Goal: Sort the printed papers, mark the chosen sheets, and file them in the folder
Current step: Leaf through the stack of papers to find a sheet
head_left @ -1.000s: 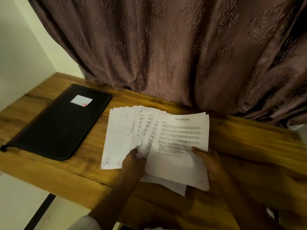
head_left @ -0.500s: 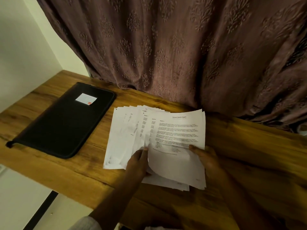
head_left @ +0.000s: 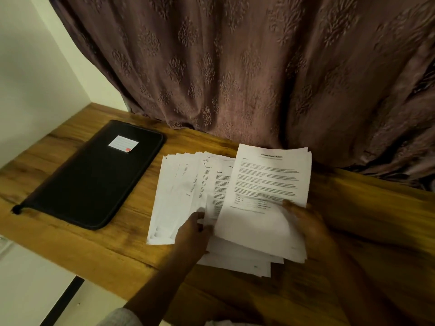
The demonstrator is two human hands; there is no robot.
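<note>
Several printed white papers [head_left: 179,196] lie fanned out on the wooden desk [head_left: 367,222]. The top sheet [head_left: 268,184], dense with text, is raised at the right of the fan; my right hand [head_left: 306,222] grips its lower right edge with the thumb on top. My left hand [head_left: 193,234] pinches the lower edges of the fanned sheets. A closed black zip folder [head_left: 94,180] with a small white label [head_left: 123,143] lies flat to the left of the papers, apart from both hands.
A patterned mauve curtain [head_left: 259,67] hangs behind the desk down to its back edge. A pale wall [head_left: 35,78] stands at the left. The desk's front edge [head_left: 70,252] runs diagonally at lower left, with floor below it.
The top sheet has shifted to the right and lifted away from the fan, exposing more of the sheets beneath. My left hand stays on the fan's lower edges.
</note>
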